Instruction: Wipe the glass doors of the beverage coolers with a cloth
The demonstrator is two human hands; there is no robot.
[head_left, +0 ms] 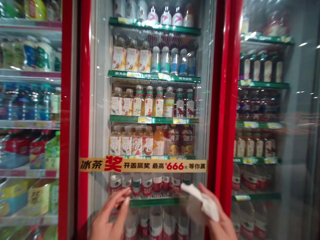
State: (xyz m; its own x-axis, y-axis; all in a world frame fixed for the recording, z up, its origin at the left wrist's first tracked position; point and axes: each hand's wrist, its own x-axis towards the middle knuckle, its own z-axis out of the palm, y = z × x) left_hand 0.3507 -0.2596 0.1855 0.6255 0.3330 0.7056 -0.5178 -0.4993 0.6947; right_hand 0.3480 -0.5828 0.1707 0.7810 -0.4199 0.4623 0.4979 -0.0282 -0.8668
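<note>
My left hand (110,216) is raised in front of the middle glass door, with its thumb and fingers apart and nothing visible between them. On the right, my right hand (222,221) grips a crumpled white tissue (197,196), blurred along its lower edge. Both hands are near the lower part of the glass door (100,140), below a yellow sticker strip (145,165) with red and black lettering. Whether either hand touches the glass I cannot tell. Behind the glass, bottles with red-and-white labels (147,185) are partly covered by my hands.
Red door frames (86,83) border the glass. Several green-edged shelves (155,119) hold rows of bottled drinks. At the left stands another cooler with bottles and cartons on its shelves (30,125). A third glass-fronted section with dark bottles (267,66) is at the right.
</note>
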